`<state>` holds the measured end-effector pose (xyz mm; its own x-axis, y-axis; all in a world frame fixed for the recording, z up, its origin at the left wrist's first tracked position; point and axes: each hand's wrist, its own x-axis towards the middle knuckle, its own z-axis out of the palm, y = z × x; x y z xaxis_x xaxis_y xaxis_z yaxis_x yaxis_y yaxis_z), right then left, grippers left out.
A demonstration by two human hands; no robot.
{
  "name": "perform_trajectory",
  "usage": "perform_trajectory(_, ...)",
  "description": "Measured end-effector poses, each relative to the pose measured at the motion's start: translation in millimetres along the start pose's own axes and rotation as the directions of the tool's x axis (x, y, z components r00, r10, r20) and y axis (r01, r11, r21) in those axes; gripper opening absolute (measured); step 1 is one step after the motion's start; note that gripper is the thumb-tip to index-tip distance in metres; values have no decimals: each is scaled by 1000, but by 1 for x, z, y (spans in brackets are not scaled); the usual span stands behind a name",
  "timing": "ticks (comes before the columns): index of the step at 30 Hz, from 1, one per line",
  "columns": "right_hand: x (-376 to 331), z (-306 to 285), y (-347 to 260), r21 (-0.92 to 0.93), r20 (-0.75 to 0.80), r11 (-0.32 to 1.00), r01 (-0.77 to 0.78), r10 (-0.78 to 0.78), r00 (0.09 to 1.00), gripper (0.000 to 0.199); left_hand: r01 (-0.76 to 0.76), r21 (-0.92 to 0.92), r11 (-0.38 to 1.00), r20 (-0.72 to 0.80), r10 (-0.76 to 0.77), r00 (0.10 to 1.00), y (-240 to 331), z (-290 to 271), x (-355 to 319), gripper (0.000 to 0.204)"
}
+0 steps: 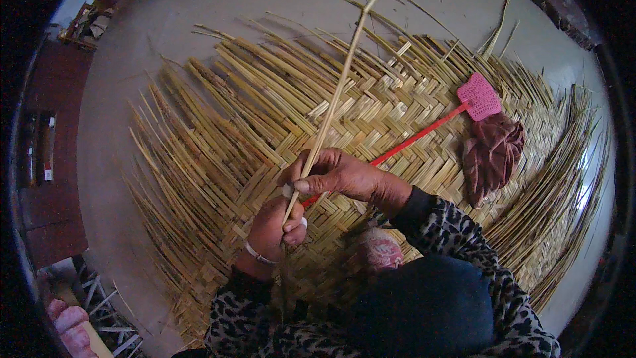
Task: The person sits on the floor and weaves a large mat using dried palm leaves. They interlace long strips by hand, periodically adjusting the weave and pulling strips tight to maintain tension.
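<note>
A long pale reed strip (338, 89) runs from my hands up past the top edge of the picture, with a slight bend near its upper part. My left hand (271, 229), with a white bracelet at the wrist, is closed round the strip's lower end. Just above it, my right hand (338, 174) pinches the same strip between thumb and fingers. Beneath both hands spreads a large mat (391, 116) woven in a slanting pattern, its unwoven reed ends fanning out at the far and left sides.
A pink fly swatter (479, 97) with a red handle lies across the mat beside a crumpled brown cloth (493, 156). Loose reeds (563, 219) lie along the mat's right side. Dark red furniture (59, 159) stands at the left. White strips (109, 311) lie at lower left.
</note>
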<state>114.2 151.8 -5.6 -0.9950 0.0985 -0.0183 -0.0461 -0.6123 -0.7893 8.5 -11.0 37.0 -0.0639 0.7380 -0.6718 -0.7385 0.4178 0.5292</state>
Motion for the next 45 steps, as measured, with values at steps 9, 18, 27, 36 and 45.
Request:
perform_trajectory(9,1,-10,19,-149,-260,980,-132,90,961,25,-181,832,524,-129,501,856,-9,-8,11,25)
perform_trajectory(18,-7,-11,34,-87,-198,971,-224,203,959,25,-112,884,454,-109,434,894,-4,-21,15,21)
perform_trajectory(27,-15,-11,12,-115,-208,977,-180,153,966,18,-13,510,860,-103,76,992,6,-37,16,23)
perform_trajectory(36,-22,-2,27,-160,-401,925,-344,258,879,29,-96,865,492,-52,279,959,2,-31,19,19)
perform_trajectory(45,-11,6,27,-600,-424,788,-138,-167,890,26,-138,937,321,13,364,931,2,-27,28,30)
